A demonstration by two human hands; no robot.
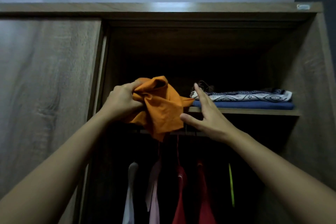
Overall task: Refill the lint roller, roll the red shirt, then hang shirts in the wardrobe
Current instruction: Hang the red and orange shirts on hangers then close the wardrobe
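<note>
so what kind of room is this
Most likely a bedroom or dressing area, at an open wooden wardrobe. Folded clothes sit on its shelf, shirts hang below, and the left hand grips an orange garment.

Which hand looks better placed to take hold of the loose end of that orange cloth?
The right hand, probably. It is open and empty, just beside the orange cloth where it trails onto the shelf. The left hand is already closed on the bunched cloth, so it has no free grip.
</note>
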